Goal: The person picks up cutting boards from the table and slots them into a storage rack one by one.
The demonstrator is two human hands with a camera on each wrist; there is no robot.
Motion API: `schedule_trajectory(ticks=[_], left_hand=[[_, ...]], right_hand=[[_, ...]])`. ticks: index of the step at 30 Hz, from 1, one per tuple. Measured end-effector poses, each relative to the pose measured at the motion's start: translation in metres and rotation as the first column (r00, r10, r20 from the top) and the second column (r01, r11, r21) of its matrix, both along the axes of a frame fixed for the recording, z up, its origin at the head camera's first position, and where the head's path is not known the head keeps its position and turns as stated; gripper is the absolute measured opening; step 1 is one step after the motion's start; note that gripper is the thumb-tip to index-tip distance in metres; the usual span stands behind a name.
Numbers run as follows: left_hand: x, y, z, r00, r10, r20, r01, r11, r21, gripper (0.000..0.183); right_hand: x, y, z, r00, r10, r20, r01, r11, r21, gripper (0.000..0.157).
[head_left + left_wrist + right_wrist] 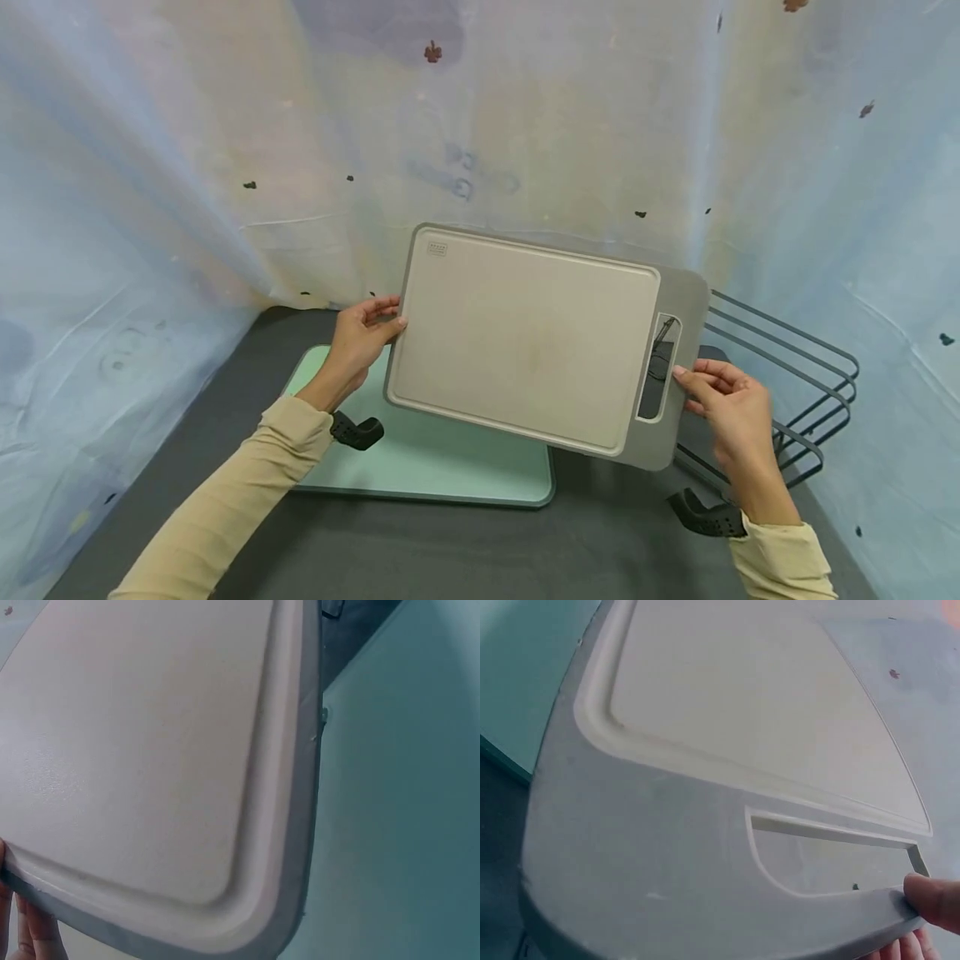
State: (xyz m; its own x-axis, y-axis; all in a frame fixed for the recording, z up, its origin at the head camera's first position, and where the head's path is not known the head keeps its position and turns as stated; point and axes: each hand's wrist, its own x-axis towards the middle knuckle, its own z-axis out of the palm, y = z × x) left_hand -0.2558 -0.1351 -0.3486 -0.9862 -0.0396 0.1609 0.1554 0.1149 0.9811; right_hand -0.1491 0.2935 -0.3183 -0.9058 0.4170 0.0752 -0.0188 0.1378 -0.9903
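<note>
While the grey board [525, 342] is held up between two hands, its pale face, ringed by a shallow groove, is turned toward the head camera, and its right end is tipped lower than its left. On the right, a dark wire rack [783, 326] is set on the table [450, 550]; it is partly covered by the board and the right hand [735, 408], and what is held in it cannot be told. Through the slot [648, 367] in the board's right end, thin dark loops are glimpsed, too small to be identified. The board's left edge is pinched by the left hand [360, 337], with the thumb laid on the pale face and the fingers behind. The right end is gripped by the right hand, its thumb pressed on the strip beside the slot, its fingers tucked behind the outer edge; the board is thus placed between the hands, touched by both and raised off the table. Below and to the near left, the green board [420, 458] is laid flat, its far right part hidden by the raised board. The far side is closed off by a pale curtain [525, 125].
</note>
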Motion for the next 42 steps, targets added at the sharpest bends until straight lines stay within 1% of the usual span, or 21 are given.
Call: schedule_trajectory(ticks=[4, 9, 17, 25, 31, 36, 39, 42], left_hand=[[-0.005, 0.007, 0.008, 1.0, -0.016, -0.023, 0.017, 1.0, 0.017, 0.036], [-0.012, 0.017, 0.018, 0.997, -0.04, -0.072, 0.043, 0.998, 0.038, 0.034], [-0.021, 0.035, 0.033, 0.987, -0.074, -0.141, 0.084, 0.995, 0.062, 0.032], [-0.029, 0.05, 0.05, 0.978, -0.114, -0.174, 0.121, 0.992, 0.03, 0.032], [-0.035, 0.058, 0.064, 0.972, -0.116, -0.206, 0.121, 0.993, 0.01, 0.03], [-0.041, 0.069, 0.075, 0.967, -0.126, -0.22, 0.13, 0.992, 0.001, 0.029], [-0.044, 0.077, 0.082, 0.969, -0.13, -0.212, 0.133, 0.991, -0.004, 0.029], [-0.048, 0.084, 0.088, 0.968, -0.137, -0.211, 0.14, 0.99, -0.002, 0.029]], right_hand=[[0.0, 0.006, 0.007, 1.0, -0.015, -0.009, 0.014, 0.996, -0.084, 0.02], [0.002, 0.012, 0.015, 0.998, -0.036, -0.049, 0.027, 0.986, -0.167, 0.016], [0.012, 0.023, 0.027, 0.991, -0.076, -0.109, 0.056, 0.982, -0.178, 0.015], [0.018, 0.038, 0.042, 0.983, -0.061, -0.172, 0.019, 0.971, -0.24, 0.017], [0.02, 0.043, 0.054, 0.978, -0.081, -0.193, 0.031, 0.968, -0.251, 0.017], [0.021, 0.048, 0.062, 0.966, -0.139, -0.219, 0.083, 0.966, -0.244, 0.02], [0.021, 0.051, 0.067, 0.955, -0.173, -0.243, 0.113, 0.964, -0.243, 0.021], [0.02, 0.054, 0.07, 0.942, -0.231, -0.242, 0.185, 0.962, -0.2, 0.022]])
